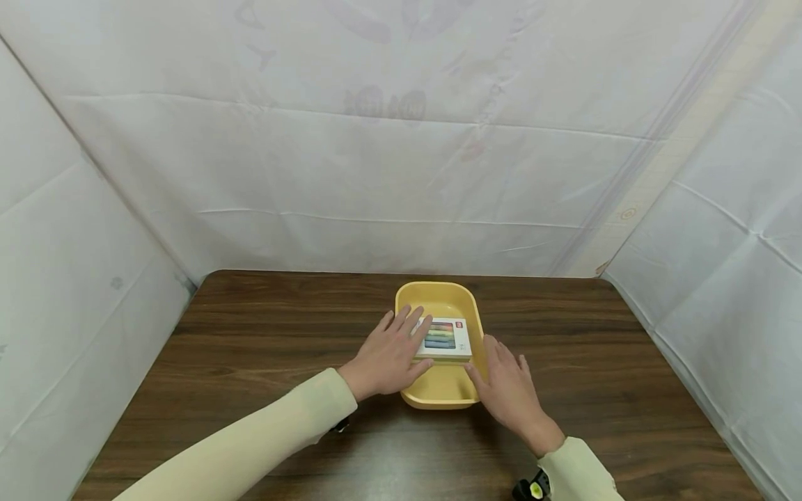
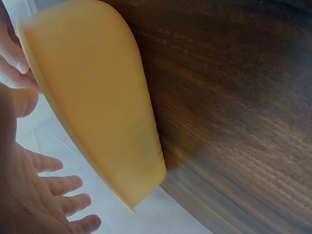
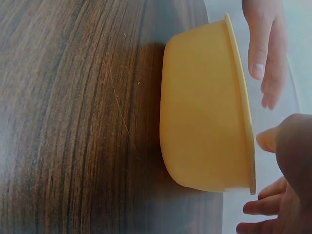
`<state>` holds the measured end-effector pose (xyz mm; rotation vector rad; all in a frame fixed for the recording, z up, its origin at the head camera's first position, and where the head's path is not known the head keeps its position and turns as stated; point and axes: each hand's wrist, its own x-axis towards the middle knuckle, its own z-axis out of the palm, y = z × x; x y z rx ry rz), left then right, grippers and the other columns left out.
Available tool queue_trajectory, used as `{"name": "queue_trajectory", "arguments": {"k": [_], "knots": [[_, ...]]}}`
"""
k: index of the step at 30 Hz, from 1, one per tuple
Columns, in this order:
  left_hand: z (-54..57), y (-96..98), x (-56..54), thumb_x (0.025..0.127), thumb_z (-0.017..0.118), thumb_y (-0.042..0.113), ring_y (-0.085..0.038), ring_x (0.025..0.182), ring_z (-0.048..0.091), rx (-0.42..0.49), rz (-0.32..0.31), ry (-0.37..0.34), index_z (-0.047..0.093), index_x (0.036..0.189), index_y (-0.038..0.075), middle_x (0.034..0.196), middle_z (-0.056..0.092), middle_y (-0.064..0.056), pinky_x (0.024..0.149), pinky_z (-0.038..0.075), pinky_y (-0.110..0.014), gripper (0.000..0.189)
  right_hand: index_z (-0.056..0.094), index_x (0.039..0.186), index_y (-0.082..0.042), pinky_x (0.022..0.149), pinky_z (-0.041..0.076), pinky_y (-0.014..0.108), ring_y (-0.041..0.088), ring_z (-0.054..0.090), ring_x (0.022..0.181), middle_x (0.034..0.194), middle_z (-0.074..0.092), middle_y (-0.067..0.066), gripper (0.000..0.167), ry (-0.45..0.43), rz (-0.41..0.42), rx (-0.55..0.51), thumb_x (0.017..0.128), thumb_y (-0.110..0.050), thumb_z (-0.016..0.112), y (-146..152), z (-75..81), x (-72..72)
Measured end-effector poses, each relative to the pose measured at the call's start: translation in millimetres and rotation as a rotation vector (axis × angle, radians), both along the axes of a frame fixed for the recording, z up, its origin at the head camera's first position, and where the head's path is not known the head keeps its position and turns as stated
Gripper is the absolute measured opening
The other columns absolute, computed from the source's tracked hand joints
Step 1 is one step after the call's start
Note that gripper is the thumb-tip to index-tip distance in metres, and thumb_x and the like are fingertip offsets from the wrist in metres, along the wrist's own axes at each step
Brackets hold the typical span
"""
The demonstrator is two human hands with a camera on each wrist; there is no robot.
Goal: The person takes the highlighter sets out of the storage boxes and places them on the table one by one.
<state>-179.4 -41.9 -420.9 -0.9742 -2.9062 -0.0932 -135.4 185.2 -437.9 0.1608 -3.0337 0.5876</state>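
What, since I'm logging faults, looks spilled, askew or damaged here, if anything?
Nothing stands out: the yellow plastic tub stands upright on the wood-grain table, and the white box of coloured sticks lies inside, partly hidden by the left hand.

A white box (image 1: 462, 341) with a picture of coloured sticks lies face up in a yellow tub (image 1: 438, 387), its left end partly hidden; the tub stands upright on the brown table (image 1: 282, 334)
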Motion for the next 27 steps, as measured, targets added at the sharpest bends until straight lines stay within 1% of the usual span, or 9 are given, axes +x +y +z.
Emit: {"name": "queue_trajectory", "arguments": {"k": [5, 8, 12, 17, 24, 27], "knots": [[-2.2, -0.3, -2.2, 0.098, 0.042, 0.054, -0.030, 0.147, 0.025, -0.021, 0.010, 0.003, 0.028, 0.153, 0.012, 0.159, 0.027, -0.011, 0.118, 0.025, -0.050, 0.071, 0.038, 0.145, 0.001, 0.108, 0.023, 0.070, 0.040, 0.046, 0.132, 0.143, 0.048, 0.022, 0.065, -0.020, -0.060, 0.000, 0.097, -0.040, 0.054, 0.2, -0.4, -0.2], [-3.0, -0.6, -3.3, 0.098, 0.042, 0.054, -0.030, 0.148, 0.024, -0.021, 0.012, -0.008, 0.027, 0.153, 0.012, 0.159, 0.026, -0.011, 0.119, 0.024, -0.049, 0.070, 0.041, 0.142, 0.003, 0.106, 0.030, 0.067, 0.041, 0.049, 0.128, 0.140, 0.051, 0.024, 0.064, -0.024, -0.082, 0.001, 0.096, -0.039, 0.055, 0.0, -1.0, -0.7], [-3.9, -1.0, -4.5, 0.098, 0.044, 0.052, -0.029, 0.148, 0.024, -0.010, 0.011, -0.026, 0.027, 0.153, 0.011, 0.159, 0.026, -0.011, 0.119, 0.023, -0.049, 0.070, 0.047, 0.138, 0.003, 0.097, 0.040, 0.061, 0.040, 0.054, 0.121, 0.132, 0.056, 0.024, 0.060, -0.030, -0.103, 0.009, 0.096, -0.039, 0.055, 0.1, -2.2, -0.5], [-4.7, -1.2, -6.0, 0.098, 0.044, 0.051, -0.028, 0.147, 0.027, -0.013, 0.011, -0.016, 0.029, 0.152, 0.009, 0.158, 0.029, -0.011, 0.119, 0.024, -0.048, 0.070, 0.052, 0.132, 0.003, 0.088, 0.043, 0.057, 0.037, 0.058, 0.113, 0.122, 0.061, 0.021, 0.056, -0.030, -0.110, 0.026, 0.096, -0.039, 0.055, 0.4, -2.9, -0.2], [-6.7, -1.5, -8.4, 0.099, 0.042, 0.051, -0.028, 0.146, 0.029, -0.024, 0.007, -0.016, 0.029, 0.152, 0.008, 0.157, 0.031, -0.011, 0.119, 0.024, -0.046, 0.069, 0.055, 0.126, 0.003, 0.085, 0.044, 0.054, 0.034, 0.061, 0.103, 0.112, 0.065, 0.019, 0.052, -0.043, -0.112, 0.030, 0.096, -0.039, 0.056, 1.5, -4.3, -1.6], [-8.0, -1.3, -9.4, 0.099, 0.042, 0.051, -0.028, 0.146, 0.029, -0.022, 0.000, -0.018, 0.029, 0.152, 0.008, 0.157, 0.032, -0.011, 0.119, 0.024, -0.046, 0.069, 0.058, 0.119, 0.003, 0.080, 0.046, 0.052, 0.030, 0.062, 0.091, 0.099, 0.066, 0.015, 0.047, -0.052, -0.108, 0.037, 0.096, -0.037, 0.056, 2.6, -4.5, -2.3]]}}
